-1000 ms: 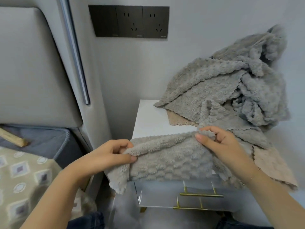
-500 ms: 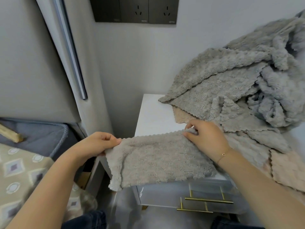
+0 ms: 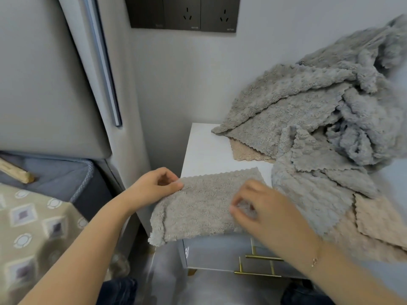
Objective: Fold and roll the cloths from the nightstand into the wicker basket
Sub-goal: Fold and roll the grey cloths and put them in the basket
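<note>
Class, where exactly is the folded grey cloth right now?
The folded cloth lies on the nightstand's front edge, low centre of the head view, between both hands, left of the cloth pile.

2 hands [image 3: 154,190] were in view, the left at one end of 1 folded grey-beige cloth [image 3: 202,208] and the right hand [image 3: 264,212] over its other end. 1 white nightstand [image 3: 204,150] carried the cloths. Behind lay 1 heaped pile of grey cloths [image 3: 319,111]; how many it held could not be told. At least 2 beige cloths showed, 1 peeking out under the pile [image 3: 242,153] and 1 at the right edge [image 3: 378,219]. The nightstand front carried 2 gold handles [image 3: 259,256]. On the wall was 1 dark outlet panel [image 3: 185,14] with 2 sockets visible. 1 thin bracelet [image 3: 315,260] circled the right wrist.
</note>
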The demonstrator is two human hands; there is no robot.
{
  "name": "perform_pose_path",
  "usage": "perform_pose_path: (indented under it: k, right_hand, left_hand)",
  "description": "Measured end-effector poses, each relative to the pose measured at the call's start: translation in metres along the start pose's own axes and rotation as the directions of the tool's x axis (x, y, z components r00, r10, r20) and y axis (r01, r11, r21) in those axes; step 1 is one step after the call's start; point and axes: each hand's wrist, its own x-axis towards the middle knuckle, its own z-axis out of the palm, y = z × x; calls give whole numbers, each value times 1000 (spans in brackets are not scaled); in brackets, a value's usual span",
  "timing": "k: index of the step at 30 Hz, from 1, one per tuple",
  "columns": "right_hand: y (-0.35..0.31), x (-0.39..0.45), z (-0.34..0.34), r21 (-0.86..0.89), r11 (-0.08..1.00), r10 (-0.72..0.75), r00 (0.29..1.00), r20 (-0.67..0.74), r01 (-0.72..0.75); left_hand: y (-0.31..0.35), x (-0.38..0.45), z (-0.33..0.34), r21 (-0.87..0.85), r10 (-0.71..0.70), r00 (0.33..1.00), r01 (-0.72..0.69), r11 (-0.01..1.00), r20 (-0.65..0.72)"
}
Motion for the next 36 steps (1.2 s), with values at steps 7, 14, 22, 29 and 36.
perform_pose_path:
  k: [7,14,22,29,36]
  right_hand:
    - [22,12,28,49,999,20,996,84,-24]
    - [50,68,33,141,990,-74,926,371,22]
    - [67,140,26,-113,971,-122,842,525,212]
    - [52,120,24,-221,947,-203,968,150,233]
    - [27,14,15,241,968,50,997,63,-63]
  left_hand:
    - [-4,-15,-7,-4,-83,995,83,997,59]
    - [-13,-18,-14,-75,-194,980,197,977,47]
    - [-9,-18,-10,-176,-253,961,270,947,116]
    - [-4,-18,7,-164,-270,956,286,944,114]
    - [16,-36,16,-245,-275,961,275,930,37]
